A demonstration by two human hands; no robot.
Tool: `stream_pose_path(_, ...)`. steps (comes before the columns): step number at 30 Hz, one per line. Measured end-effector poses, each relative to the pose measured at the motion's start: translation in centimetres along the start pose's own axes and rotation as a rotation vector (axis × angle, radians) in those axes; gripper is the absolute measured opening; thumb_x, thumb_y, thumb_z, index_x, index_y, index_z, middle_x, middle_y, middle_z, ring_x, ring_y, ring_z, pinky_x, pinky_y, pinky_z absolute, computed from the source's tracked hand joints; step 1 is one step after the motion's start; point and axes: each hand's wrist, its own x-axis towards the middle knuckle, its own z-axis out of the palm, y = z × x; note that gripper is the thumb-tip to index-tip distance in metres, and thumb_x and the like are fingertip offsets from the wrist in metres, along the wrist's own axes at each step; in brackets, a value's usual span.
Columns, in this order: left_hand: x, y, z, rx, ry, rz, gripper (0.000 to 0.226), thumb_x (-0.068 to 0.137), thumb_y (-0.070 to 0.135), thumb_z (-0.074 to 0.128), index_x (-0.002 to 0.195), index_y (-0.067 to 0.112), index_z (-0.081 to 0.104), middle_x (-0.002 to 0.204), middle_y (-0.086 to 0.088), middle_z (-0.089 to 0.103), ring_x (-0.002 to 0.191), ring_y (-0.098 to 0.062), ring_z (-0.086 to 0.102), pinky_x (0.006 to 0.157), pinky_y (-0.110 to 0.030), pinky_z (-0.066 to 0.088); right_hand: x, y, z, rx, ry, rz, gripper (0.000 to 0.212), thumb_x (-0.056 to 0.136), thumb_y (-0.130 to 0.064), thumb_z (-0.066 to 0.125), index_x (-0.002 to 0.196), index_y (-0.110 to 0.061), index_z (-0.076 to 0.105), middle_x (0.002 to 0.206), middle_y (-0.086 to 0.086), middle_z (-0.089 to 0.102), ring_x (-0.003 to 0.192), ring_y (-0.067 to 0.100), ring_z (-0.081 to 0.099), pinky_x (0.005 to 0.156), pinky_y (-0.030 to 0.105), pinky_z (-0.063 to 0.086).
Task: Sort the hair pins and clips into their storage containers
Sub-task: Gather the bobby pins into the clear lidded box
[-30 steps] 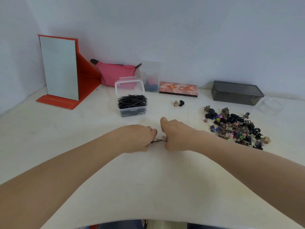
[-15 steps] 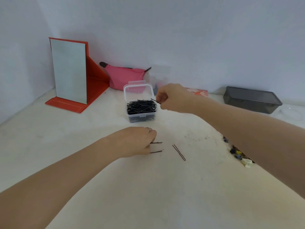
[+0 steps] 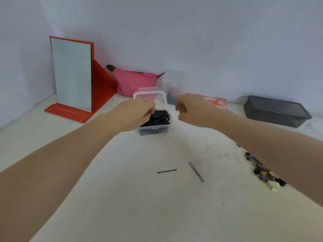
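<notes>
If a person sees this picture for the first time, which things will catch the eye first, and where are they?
First come the two bare forearms reaching to the middle, the left hand over the small clear plastic box of black hair pins and the right hand just beside it. Next is the tall mirror in its red folding stand at the back left. Two loose black hair pins lie on the white table in front.

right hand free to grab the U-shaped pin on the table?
Probably yes. The right hand hangs loosely curled beside the pin box, apparently empty, and the U-shaped pin lies alone on bare table nearer the person, nothing over it.
</notes>
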Motion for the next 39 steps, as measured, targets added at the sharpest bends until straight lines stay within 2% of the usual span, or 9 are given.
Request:
stream_pose_path(6,-0.8,0.3,1.4,-0.115,0.131,-0.073,0.008,0.091,0.025,0.056,0.097,0.021,0.053,0.089,0.005,0.057,0.075,-0.019,0.056,0.069,-0.041,0.051,-7.0,-0.5,0.4,-0.059,-0.439,0.196,0.039,0.071,-0.035,0.071,0.102,-0.023,0.049,0.102,-0.003,0.060,0.091,0.020,0.060,0.080,0.040,0.056)
stream_pose_path(8,-2.4,1.5,1.6,-0.154,0.178,0.001,0.008,0.089,0.025,0.058,0.093,0.022,0.052,0.087,0.009,0.053,0.073,-0.016,0.051,0.067,-0.036,0.047,-8.9,-1.5,1.1,-0.114,-0.519,0.200,0.043,0.074,-0.031,0.070,0.106,-0.018,0.045,0.099,-0.001,0.055,0.083,0.019,0.058,0.071,0.035,0.054)
stream_pose_path(11,-5.3,4.4,2.4,-0.099,-0.027,0.155,0.015,0.088,0.040,0.057,0.097,0.028,0.055,0.098,0.014,0.052,0.083,-0.010,0.051,0.073,-0.029,0.044,-10.6,-3.0,2.6,-0.213,-0.462,0.148,0.036,0.078,-0.015,0.065,0.101,-0.009,0.037,0.083,0.002,0.043,0.064,0.016,0.045,0.049,0.028,0.033)
stream_pose_path(14,-6.8,7.0,3.7,0.066,-0.286,0.170,0.022,0.090,0.043,0.050,0.102,0.026,0.056,0.103,0.012,0.051,0.090,-0.013,0.056,0.076,-0.032,0.046,-11.2,-3.8,3.6,-0.309,-0.368,0.122,0.030,0.082,-0.007,0.059,0.098,-0.009,0.033,0.076,0.002,0.037,0.062,0.018,0.041,0.047,0.028,0.026)
stream_pose_path(22,-6.2,9.9,4.1,0.356,-0.385,0.232,0.013,0.095,0.023,0.040,0.087,0.012,0.037,0.093,-0.006,0.047,0.070,-0.025,0.042,0.061,-0.034,0.033,-11.9,-4.6,4.2,-0.412,-0.314,0.048,0.030,0.082,-0.002,0.057,0.096,-0.008,0.031,0.072,0.001,0.034,0.056,0.014,0.031,0.047,0.027,0.020)
stream_pose_path(28,-6.2,9.2,4.8,0.300,-0.451,0.191,0.014,0.092,0.024,0.042,0.087,0.011,0.037,0.095,-0.011,0.052,0.072,-0.029,0.047,0.064,-0.037,0.041,-11.9,-4.0,3.7,-0.356,-0.354,0.045,0.026,0.082,-0.007,0.057,0.096,-0.008,0.035,0.075,0.001,0.035,0.068,0.022,0.043,0.048,0.028,0.025)
stream_pose_path(31,-6.3,7.8,3.9,0.216,-0.406,0.155,0.014,0.091,0.025,0.043,0.088,0.013,0.038,0.098,-0.009,0.053,0.077,-0.028,0.052,0.070,-0.040,0.048,-10.3,-3.2,2.2,-0.234,-0.329,0.070,0.018,0.084,-0.012,0.056,0.100,-0.008,0.048,0.090,0.004,0.046,0.084,0.026,0.052,0.061,0.032,0.044)
stream_pose_path(33,-6.0,6.5,2.5,0.188,-0.349,0.093,0.013,0.092,0.025,0.045,0.090,0.015,0.038,0.094,-0.003,0.050,0.077,-0.025,0.048,0.068,-0.035,0.042,-8.2,-2.3,1.4,-0.175,-0.250,0.038,0.013,0.080,-0.011,0.056,0.093,-0.013,0.057,0.102,0.007,0.058,0.091,0.027,0.058,0.075,0.038,0.053)
stream_pose_path(39,-2.6,1.1,0.1,0.212,0.140,0.181,0.021,0.082,0.026,0.043,0.079,0.008,0.053,0.070,-0.003,0.049,0.052,-0.024,0.046,0.047,-0.031,0.035,-0.7,-2.8,-0.3,0.039,-0.009,-0.029,0.024,0.081,-0.002,0.055,0.092,-0.020,0.065,0.099,-0.003,0.062,0.094,0.020,0.058,0.076,0.027,0.045)
